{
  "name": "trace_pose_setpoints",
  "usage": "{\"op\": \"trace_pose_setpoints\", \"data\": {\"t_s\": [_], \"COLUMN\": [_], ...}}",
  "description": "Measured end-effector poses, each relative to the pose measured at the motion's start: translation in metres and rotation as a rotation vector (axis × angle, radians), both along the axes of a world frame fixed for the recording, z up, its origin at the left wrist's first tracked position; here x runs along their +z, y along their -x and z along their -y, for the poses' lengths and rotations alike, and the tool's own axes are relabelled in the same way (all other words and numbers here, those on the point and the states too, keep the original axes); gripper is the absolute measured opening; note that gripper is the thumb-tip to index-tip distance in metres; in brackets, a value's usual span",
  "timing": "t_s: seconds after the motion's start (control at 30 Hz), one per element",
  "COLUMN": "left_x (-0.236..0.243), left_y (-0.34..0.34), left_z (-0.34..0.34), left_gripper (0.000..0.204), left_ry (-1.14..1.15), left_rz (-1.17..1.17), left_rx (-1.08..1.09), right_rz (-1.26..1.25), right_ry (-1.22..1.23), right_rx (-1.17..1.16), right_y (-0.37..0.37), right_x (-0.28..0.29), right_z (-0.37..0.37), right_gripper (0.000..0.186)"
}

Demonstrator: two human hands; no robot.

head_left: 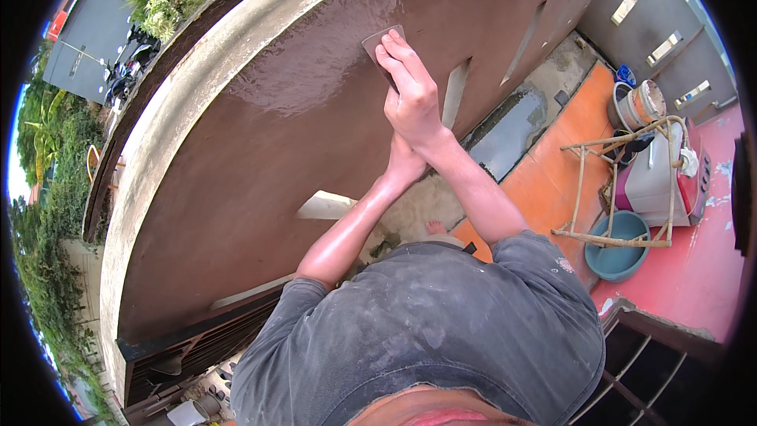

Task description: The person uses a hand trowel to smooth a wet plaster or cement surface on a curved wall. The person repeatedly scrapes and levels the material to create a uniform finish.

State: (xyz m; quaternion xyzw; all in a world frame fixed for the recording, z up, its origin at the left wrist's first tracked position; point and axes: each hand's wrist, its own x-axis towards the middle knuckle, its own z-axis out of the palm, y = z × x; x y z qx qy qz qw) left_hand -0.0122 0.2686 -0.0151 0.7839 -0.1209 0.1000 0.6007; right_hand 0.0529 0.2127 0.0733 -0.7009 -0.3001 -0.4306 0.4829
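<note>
My right hand (410, 87) is stretched out against a wet brown plastered wall (284, 126). Its fingers press a flat grey scraper (378, 41) flat onto the surface near the top of the wall. My left hand (404, 164) is wrapped around my right wrist just below it. The plaster around the scraper shines wet. Most of the blade is hidden under my fingers.
A bare concrete coping (197, 71) caps the wall, which has narrow slots (456, 91) cut through it. Far below lie an orange tiled floor (568, 134), a teal basin (619, 244), a bamboo frame (615, 181), a bucket (639, 102) and my bare foot (435, 227).
</note>
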Motion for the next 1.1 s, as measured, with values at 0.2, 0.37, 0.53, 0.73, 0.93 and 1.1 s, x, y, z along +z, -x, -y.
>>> {"op": "trace_pose_setpoints", "data": {"t_s": [0.2,0.37,0.53,0.73,0.93,1.1], "left_x": [0.028,0.031,0.021,0.023,0.029,0.038], "left_y": [-0.026,-0.016,-0.011,-0.014,-0.016,-0.017], "left_z": [0.003,0.017,0.022,0.024,0.025,0.023], "left_gripper": [0.049,0.047,0.046,0.042,0.051,0.055], "left_ry": [0.098,0.025,0.092,0.087,0.155,0.145], "left_rz": [0.028,0.017,0.017,0.096,0.088,0.07], "left_rx": [-0.03,-0.005,-0.018,0.066,-0.027,-0.002], "right_rz": [0.049,0.039,0.016,-0.026,-0.007,-0.008], "right_ry": [-0.036,-0.018,-0.028,-0.029,-0.047,-0.083], "right_rx": [-0.012,0.057,0.112,0.161,0.171,0.169], "right_y": [-0.025,-0.014,-0.01,-0.015,-0.014,-0.019], "right_x": [0.026,0.03,0.026,0.034,0.042,0.047], "right_z": [0.007,0.015,0.017,0.02,0.02,0.021], "right_gripper": [0.046,0.046,0.045,0.044,0.045,0.045]}}
